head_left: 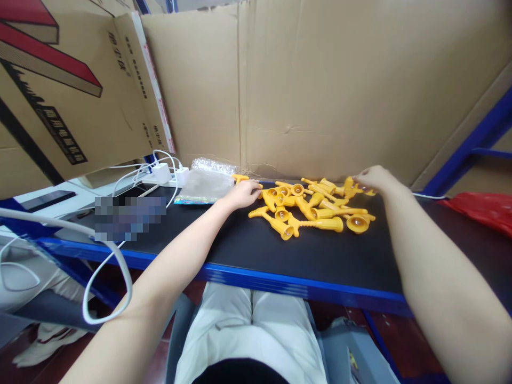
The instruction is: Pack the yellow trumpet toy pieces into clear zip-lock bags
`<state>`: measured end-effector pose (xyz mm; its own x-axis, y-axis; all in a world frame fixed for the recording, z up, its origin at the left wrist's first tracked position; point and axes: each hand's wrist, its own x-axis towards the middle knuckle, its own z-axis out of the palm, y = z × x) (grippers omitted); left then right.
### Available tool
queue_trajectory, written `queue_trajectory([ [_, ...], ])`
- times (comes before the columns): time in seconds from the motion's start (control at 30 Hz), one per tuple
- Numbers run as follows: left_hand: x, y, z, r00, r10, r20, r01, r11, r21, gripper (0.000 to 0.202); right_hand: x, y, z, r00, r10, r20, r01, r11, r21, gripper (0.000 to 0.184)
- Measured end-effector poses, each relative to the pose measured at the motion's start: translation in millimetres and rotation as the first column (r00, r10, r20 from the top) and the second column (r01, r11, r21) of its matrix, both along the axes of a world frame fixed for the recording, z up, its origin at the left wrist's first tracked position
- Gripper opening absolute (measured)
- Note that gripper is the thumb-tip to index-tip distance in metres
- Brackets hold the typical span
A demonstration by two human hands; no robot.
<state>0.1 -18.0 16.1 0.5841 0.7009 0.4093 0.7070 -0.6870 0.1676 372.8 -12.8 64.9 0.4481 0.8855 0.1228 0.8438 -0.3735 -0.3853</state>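
Observation:
Yellow plastic pieces with flared, cup-like ends and branched stems (pixel 330 224) lie in a loose pile on the black tabletop (pixel 320 261). Shiny metal shows inside some cups. At the pile's left edge is my left hand (pixel 244 193), fingers curled against a yellow piece; yellow shows behind the hand and at its fingertips. Across the pile, my right hand (pixel 376 177) reaches down with bent fingers closed at a branched yellow piece (pixel 351 186). Its fingertips are partly hidden. One cup-ended piece (pixel 358 223) lies at the front right of the pile.
A clear plastic bag (pixel 206 184) lies left of the pile, near white chargers (pixel 161 173) and cables. Tall cardboard (pixel 320 96) stands along the back. A red bag (pixel 480 210) lies at the right. The table has a blue front edge (pixel 280 282); a white cable (pixel 130 282) loops beside my left forearm.

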Motion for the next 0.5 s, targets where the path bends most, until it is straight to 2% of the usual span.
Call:
queue_trajectory([
  [0.1,10,-21,13.9,0.994,-0.103,0.041,0.102,0.995,0.016,0.032,-32,-20,20.6,0.991,0.093,0.1,-0.076,0.984,-0.162,0.022],
  [0.23,22,-45,23.9,0.975,-0.218,0.04,0.221,0.972,-0.076,0.057,-53,-44,24.9,0.967,0.196,0.165,-0.133,0.935,-0.33,0.028],
  [0.33,26,-50,19.5,0.965,-0.259,-0.029,0.246,0.942,-0.227,0.086,-54,-52,18.7,0.959,0.243,0.146,-0.167,0.901,-0.401,0.025],
  [0.4,26,-47,12.2,0.958,-0.277,-0.069,0.245,0.922,-0.301,0.102,-54,-56,15.4,0.968,0.219,0.125,-0.144,0.887,-0.438,0.025],
  [0.5,26,-40,1.6,0.953,-0.291,-0.081,0.25,0.91,-0.331,0.106,-55,-60,14.4,0.978,0.177,0.108,-0.106,0.874,-0.474,0.03],
])
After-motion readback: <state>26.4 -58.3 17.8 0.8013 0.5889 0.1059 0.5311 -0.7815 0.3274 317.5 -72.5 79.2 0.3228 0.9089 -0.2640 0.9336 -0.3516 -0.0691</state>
